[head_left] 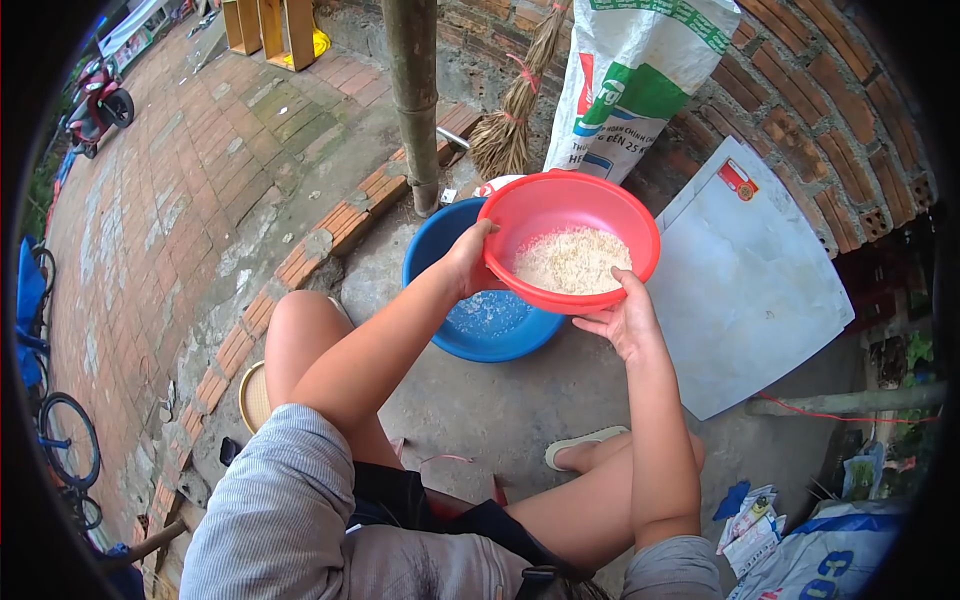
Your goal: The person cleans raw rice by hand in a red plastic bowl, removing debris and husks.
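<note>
Both hands hold up a red plastic basin (640,225) with white, rice-like grains (575,258) spread over its bottom. My left hand (470,260) grips its left rim, thumb on top and fingers underneath. On the near right side, my right hand (628,318) has its thumb over the rim and the other fingers below. A larger blue basin (500,345) sits on the concrete under and to the left of the red one. Some white bits (488,312) show on its bottom; the red basin hides the rest.
A white printed sack (630,100) and a straw broom (505,140) lean by the brick wall. A pale flat board (745,290) lies at right. A bamboo post (412,100) stands ahead. A woven tray (256,398) is by my left leg. Brick edging (235,345) borders the paving.
</note>
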Demonstrator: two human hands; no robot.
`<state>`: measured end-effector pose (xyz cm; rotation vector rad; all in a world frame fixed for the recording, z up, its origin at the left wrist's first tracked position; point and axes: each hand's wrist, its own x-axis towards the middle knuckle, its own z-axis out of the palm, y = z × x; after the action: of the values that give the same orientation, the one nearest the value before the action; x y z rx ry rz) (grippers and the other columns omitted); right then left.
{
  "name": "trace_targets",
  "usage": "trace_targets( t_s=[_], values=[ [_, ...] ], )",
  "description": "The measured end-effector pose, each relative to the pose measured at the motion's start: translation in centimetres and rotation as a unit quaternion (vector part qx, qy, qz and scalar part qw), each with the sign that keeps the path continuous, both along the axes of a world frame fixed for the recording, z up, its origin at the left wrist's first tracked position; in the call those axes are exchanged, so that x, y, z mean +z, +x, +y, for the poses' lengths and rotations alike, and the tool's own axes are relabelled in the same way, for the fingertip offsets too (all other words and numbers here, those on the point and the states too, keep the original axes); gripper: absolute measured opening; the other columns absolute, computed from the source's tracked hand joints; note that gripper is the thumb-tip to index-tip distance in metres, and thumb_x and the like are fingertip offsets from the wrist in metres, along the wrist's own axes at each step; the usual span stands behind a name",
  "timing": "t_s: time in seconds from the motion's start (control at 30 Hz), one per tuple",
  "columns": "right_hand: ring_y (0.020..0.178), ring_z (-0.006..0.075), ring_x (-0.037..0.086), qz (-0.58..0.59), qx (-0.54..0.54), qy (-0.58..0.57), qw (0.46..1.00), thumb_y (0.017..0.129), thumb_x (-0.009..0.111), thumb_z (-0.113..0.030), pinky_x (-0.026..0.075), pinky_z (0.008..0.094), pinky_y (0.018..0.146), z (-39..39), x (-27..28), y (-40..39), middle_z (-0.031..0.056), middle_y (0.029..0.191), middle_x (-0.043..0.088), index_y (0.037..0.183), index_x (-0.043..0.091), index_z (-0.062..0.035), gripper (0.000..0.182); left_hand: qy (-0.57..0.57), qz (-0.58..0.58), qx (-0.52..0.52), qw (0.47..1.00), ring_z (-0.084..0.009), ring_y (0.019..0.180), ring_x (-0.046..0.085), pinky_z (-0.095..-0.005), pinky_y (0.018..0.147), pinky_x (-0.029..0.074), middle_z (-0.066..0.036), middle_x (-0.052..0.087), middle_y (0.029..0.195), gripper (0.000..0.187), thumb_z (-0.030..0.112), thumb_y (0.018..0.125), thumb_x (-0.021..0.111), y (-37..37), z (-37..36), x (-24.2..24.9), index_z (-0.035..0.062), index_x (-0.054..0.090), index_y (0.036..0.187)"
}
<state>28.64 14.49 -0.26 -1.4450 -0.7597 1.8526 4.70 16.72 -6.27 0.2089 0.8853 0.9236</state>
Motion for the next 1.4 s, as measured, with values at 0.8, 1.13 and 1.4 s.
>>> trace_targets(
  t_s=[0.8, 1.13, 1.4],
  values=[
    [0.115, 0.0300, 0.052, 0.237, -0.182, 0.106, 0.948, 0.079, 0.051, -0.010, 0.042, 0.0467, 0.100, 1.6, 0.6, 1.9, 0.0158, 0.124, 0.052, 0.126, 0.043, 0.0006, 0.048, 0.336, 0.292, 0.025, 0.895, -0.0153, 0.093, 0.056, -0.0287, 0.088, 0.041, -0.006, 0.058, 0.106, 0.034, 0.026, 0.092, 0.049, 1.4, -1.8, 5.2, 0.0038, 0.051, 0.117],
    [0.108, 0.0322, 0.058, 0.136, -0.025, 0.052, 0.989, 0.086, 0.050, -0.027, 0.049, 0.0509, 0.091, -0.3, -0.5, -1.7, 0.0204, 0.123, 0.053, 0.128, 0.039, 0.0014, 0.052, 0.040, 0.237, 0.056, 0.969, -0.0239, 0.097, 0.058, -0.0437, 0.079, 0.053, -0.010, 0.050, 0.111, 0.050, 0.021, 0.085, 0.045, -0.2, -3.6, 7.5, 0.0138, 0.034, 0.134],
    [0.112, 0.0271, 0.056, 0.211, -0.046, 0.109, 0.970, 0.086, 0.048, -0.019, 0.047, 0.0422, 0.096, 0.1, -1.2, -2.6, 0.0147, 0.124, 0.053, 0.126, 0.041, 0.0000, 0.045, 0.199, 0.232, 0.130, 0.943, -0.0211, 0.084, 0.059, -0.0373, 0.071, 0.055, -0.007, 0.048, 0.102, 0.048, 0.018, 0.085, 0.046, -0.6, -4.1, 7.6, 0.0113, 0.035, 0.132]
  ],
)
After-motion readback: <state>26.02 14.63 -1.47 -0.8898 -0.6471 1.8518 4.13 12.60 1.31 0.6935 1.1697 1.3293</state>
